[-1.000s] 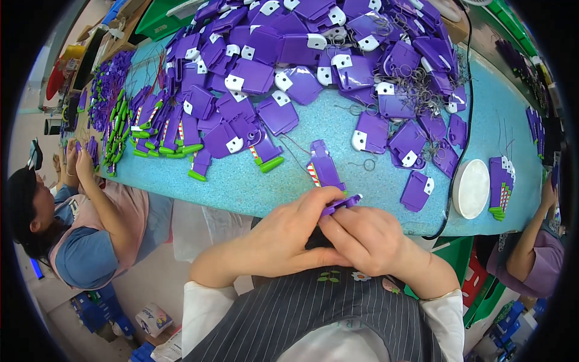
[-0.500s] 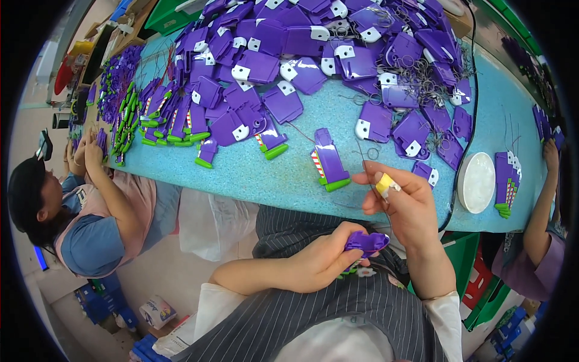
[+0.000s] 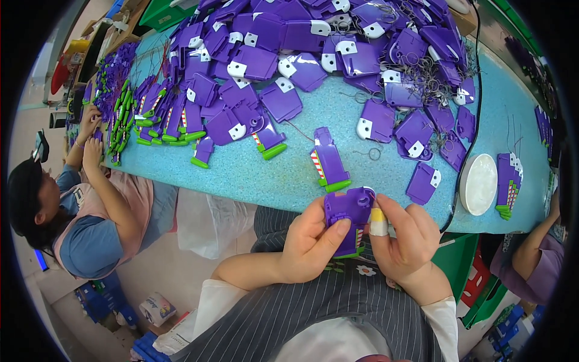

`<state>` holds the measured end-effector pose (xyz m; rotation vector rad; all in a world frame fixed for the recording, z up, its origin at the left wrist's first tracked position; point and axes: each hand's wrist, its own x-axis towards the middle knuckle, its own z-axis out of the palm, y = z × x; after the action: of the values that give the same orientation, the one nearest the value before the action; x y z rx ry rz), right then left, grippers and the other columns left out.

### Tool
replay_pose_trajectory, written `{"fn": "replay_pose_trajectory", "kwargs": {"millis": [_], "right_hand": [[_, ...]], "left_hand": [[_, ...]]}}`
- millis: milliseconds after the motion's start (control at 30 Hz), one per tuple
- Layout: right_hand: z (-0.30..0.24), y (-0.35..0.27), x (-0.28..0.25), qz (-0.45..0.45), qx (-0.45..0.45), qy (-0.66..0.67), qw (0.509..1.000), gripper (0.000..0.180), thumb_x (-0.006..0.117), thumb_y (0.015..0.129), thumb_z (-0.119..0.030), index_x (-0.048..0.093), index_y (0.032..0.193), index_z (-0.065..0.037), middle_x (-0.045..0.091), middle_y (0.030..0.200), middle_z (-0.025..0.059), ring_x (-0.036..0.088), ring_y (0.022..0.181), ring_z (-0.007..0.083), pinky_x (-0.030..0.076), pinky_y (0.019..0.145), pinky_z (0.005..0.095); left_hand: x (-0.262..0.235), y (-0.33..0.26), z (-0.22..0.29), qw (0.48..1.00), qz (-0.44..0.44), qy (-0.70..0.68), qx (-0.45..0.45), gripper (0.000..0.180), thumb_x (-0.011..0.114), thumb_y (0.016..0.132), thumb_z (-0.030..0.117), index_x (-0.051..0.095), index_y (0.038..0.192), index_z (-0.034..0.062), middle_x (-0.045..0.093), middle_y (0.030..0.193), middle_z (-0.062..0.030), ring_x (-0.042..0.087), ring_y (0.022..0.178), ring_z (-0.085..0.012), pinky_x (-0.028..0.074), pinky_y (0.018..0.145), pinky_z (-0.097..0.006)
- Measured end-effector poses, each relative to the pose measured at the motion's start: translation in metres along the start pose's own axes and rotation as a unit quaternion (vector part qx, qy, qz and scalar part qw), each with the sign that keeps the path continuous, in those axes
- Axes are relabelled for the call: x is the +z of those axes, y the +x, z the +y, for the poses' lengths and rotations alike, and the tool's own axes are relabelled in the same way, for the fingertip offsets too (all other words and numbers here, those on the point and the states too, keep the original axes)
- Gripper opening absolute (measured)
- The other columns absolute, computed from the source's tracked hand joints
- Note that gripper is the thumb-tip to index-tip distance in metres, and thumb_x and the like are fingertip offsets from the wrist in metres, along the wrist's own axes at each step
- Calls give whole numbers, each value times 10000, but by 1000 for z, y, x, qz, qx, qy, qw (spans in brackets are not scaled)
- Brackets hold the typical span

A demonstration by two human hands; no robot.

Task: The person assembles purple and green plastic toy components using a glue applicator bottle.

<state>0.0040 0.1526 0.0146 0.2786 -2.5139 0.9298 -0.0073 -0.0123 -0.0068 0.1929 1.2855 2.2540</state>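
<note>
My left hand (image 3: 306, 244) grips a purple plastic toy wing part (image 3: 348, 205) near the table's front edge. The part's hollow inner side faces up, and a red-and-white striped strip with a green edge shows at its lower end. At the part's upper right corner, my right hand (image 3: 407, 238) is closed in a pinch; whatever is between its fingertips is hidden. Yellow and white tape (image 3: 378, 223) wraps one of its digits. Just beyond the hands lies another purple wing part (image 3: 328, 158) with a green tip.
A heap of purple parts (image 3: 253, 63) with white corners fills the far side, with grey wire springs (image 3: 422, 78) tangled over it. Green-tipped pieces (image 3: 123, 114) lie leftward. A white oval dish (image 3: 479, 184) sits right, beside a black cable (image 3: 475, 120). Co-workers sit on both sides.
My left hand has raised the purple part and turned its hollow side up. My right hand has come down from above the table to its corner. A loose purple part at right now lies nearer.
</note>
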Motion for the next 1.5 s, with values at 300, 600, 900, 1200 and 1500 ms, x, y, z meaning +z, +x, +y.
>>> {"fn": "replay_pose_trajectory", "kwargs": {"millis": [300,600,900,1200,1500], "right_hand": [[8,1,0,-45,59,98,992,240,697,705,-70,611,912,13,457,619,69,455,484,210,359,423,318],[38,30,-9,-175,233,384,876,159,509,797,-39,526,944,19,516,787,69,503,701,149,398,640,230],[6,1,4,-91,278,393,872,417,635,764,-62,509,1150,29,537,1152,148,548,964,172,466,685,264],[8,-3,6,-120,100,248,956,346,565,735,24,543,1078,64,567,1121,229,583,986,355,476,828,374],[3,-2,9,-81,62,165,981,389,572,706,11,534,1088,77,563,1096,240,592,927,387,499,779,378]], "left_hand": [[-7,1,5,942,-14,328,68,313,508,885,-2,485,1193,-51,640,961,-122,644,791,-181,500,697,-286],[-2,2,11,882,-144,437,107,292,508,881,2,490,1169,-41,647,980,-129,647,843,-168,511,720,-281],[2,0,4,999,13,46,-17,354,417,948,47,354,1288,-27,524,1194,-125,561,1020,-147,430,889,-270],[-4,0,-11,906,54,379,178,328,585,838,5,497,1147,-62,621,822,-136,601,591,-166,473,525,-272],[7,0,-14,988,75,113,69,321,504,908,43,433,1206,-51,629,887,-74,578,768,-67,478,671,-232]]}}
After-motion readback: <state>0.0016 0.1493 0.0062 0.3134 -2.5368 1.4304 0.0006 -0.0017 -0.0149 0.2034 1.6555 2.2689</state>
